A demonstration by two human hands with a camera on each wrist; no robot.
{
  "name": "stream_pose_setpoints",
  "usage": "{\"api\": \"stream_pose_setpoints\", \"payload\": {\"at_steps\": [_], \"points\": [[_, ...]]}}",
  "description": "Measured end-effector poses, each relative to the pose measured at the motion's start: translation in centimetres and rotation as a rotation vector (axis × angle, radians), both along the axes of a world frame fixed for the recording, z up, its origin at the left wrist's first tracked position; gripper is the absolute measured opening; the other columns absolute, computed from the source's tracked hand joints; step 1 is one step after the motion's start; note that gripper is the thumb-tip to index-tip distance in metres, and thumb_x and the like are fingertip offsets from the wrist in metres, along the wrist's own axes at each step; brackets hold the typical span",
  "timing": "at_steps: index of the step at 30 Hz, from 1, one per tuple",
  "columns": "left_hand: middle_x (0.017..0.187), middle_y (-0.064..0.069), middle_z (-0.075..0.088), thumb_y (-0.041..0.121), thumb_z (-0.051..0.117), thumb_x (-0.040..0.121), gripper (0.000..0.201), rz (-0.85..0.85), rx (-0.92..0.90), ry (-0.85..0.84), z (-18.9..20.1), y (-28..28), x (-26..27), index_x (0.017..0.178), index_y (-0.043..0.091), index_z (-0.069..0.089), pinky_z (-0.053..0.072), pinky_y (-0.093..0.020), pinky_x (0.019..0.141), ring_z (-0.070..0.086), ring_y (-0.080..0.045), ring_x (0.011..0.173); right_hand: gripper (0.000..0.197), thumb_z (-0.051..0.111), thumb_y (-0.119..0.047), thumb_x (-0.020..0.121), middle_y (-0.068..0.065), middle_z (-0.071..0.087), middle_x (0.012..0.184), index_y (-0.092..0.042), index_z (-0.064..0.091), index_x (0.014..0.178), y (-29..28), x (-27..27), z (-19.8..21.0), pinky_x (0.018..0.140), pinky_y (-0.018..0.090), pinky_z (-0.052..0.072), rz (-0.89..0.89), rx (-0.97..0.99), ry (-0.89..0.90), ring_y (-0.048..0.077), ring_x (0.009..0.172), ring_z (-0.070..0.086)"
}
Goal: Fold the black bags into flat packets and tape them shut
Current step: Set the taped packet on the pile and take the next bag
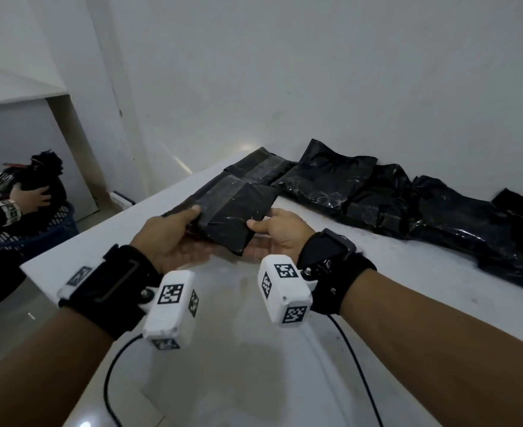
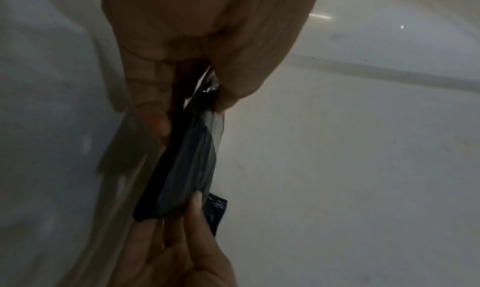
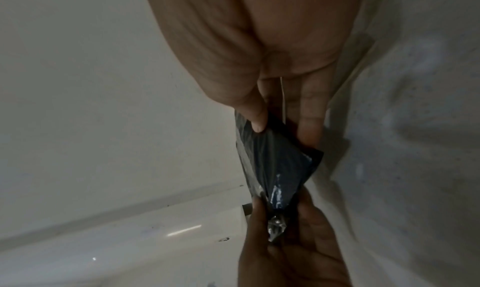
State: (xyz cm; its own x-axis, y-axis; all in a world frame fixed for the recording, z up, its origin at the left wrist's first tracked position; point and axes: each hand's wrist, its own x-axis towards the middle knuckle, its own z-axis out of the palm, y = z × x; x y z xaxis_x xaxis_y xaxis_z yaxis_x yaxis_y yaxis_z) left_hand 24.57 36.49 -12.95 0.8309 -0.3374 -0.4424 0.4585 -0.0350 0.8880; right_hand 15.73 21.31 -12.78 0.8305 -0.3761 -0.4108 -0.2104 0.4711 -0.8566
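I hold a flat folded black packet (image 1: 227,218) with clear tape across it just above the white table (image 1: 254,349). My left hand (image 1: 173,232) pinches its left end, thumb on top and fingers beneath. My right hand (image 1: 277,234) pinches its right edge the same way. In the left wrist view the packet (image 2: 187,168) hangs edge-on between my left hand (image 2: 182,98) above and the right hand's fingers below. In the right wrist view my right hand (image 3: 275,117) pinches the packet (image 3: 278,168).
A taped packet (image 1: 261,169) lies just behind the held one. Several black bags (image 1: 408,204) lie in a row along the wall to the right. At far left another person's hand (image 1: 33,197) presses a black bag into a blue basket (image 1: 38,232). Cables trail over the near table.
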Motion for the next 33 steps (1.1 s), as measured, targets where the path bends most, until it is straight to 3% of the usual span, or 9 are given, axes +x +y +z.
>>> {"api": "stream_pose_setpoints", "payload": {"at_steps": [4,9,13,16,19,23,26,29,33], "points": [[0.085,-0.018,0.062,0.008,0.055,0.099,0.008,0.033,0.046,-0.006,-1.7,-1.4,3.7,0.093,0.002,0.056,0.052,-0.032,0.037,0.066,-0.027,0.049,0.014,0.058,-0.002,0.097,0.016,0.066,0.094,-0.001,0.055,0.11,-0.2,0.3,-0.2,0.068,0.047,0.059,0.096,-0.186,0.136,0.033,0.085,0.07],[0.086,-0.015,0.058,0.005,0.054,0.098,0.016,0.023,0.151,0.002,-2.5,-2.3,6.8,0.082,0.004,0.052,0.049,-0.029,0.032,0.063,-0.026,0.058,0.054,0.069,-0.01,0.089,0.017,0.06,0.111,-0.012,0.042,0.136,-2.5,-0.2,-0.5,0.059,0.037,0.055,0.122,-0.639,0.268,0.024,0.07,0.064],[0.094,-0.017,0.064,0.009,0.068,0.09,0.013,0.07,0.241,-0.127,-2.3,-3.1,8.4,0.091,0.001,0.057,0.057,-0.035,0.044,0.065,-0.029,0.07,0.036,0.076,-0.022,0.082,0.012,0.063,0.112,-0.017,0.059,0.114,-4.6,-1.0,-0.6,0.065,0.037,0.06,0.163,-0.974,0.328,0.028,0.083,0.07],[0.088,-0.015,0.068,0.034,0.081,0.078,0.039,0.06,0.588,-0.369,-1.6,-2.9,9.0,0.091,0.002,0.063,0.057,-0.035,0.069,0.068,-0.03,0.077,0.03,0.077,-0.025,0.081,0.007,0.061,0.111,-0.017,0.063,0.106,-5.7,-1.8,-0.5,0.086,0.045,0.057,0.211,-1.136,0.374,0.03,0.101,0.065],[0.081,-0.014,0.071,0.043,0.085,0.071,0.057,0.029,0.702,-0.39,-1.6,-2.7,9.4,0.093,-0.004,0.061,0.059,-0.039,0.073,0.072,-0.032,0.074,0.027,0.076,-0.023,0.082,0.008,0.06,0.105,-0.013,0.066,0.105,-6.6,-2.7,-0.4,0.084,0.04,0.056,0.238,-1.201,0.373,0.03,0.101,0.064],[0.061,-0.018,0.07,0.044,0.076,0.081,0.052,-0.031,0.701,-0.361,-2.3,-2.7,9.1,0.094,-0.004,0.06,0.053,-0.031,0.047,0.065,-0.025,0.042,0.025,0.075,-0.02,0.082,0.01,0.06,0.101,-0.01,0.067,0.103,-7.2,-3.7,0.0,0.07,0.034,0.052,0.27,-1.231,0.374,0.028,0.086,0.062],[0.085,-0.022,0.073,0.056,0.071,0.08,0.066,-0.019,0.811,-0.479,-1.9,-2.5,8.6,0.105,-0.004,0.056,0.058,-0.04,0.066,0.071,-0.034,0.072,0.023,0.075,-0.018,0.082,0.008,0.06,0.096,-0.007,0.068,0.101,-7.5,-4.3,0.2,0.068,0.033,0.051,0.262,-1.236,0.37,0.026,0.084,0.061],[0.139,-0.029,0.039,0.056,0.067,0.082,0.089,-0.059,1.086,-0.694,-1.5,-2.7,7.3,0.138,-0.004,0.031,0.045,-0.049,0.099,0.045,-0.046,0.124,0.022,0.075,-0.019,0.082,0.009,0.06,0.101,-0.008,0.069,0.1,-7.4,-4.5,0.4,0.069,0.034,0.053,0.257,-1.248,0.376,0.029,0.091,0.064],[0.151,-0.019,0.025,0.05,0.059,0.09,0.071,-0.325,1.087,-1.192,-1.5,-3.6,4.9,0.147,0.015,0.034,0.033,-0.052,0.108,0.024,-0.043,0.135,0.023,0.075,-0.022,0.082,0.012,0.061,0.114,-0.013,0.066,0.101,-7.2,-4.3,0.7,0.082,0.038,0.055,0.237,-1.269,0.395,0.032,0.098,0.065]]}}
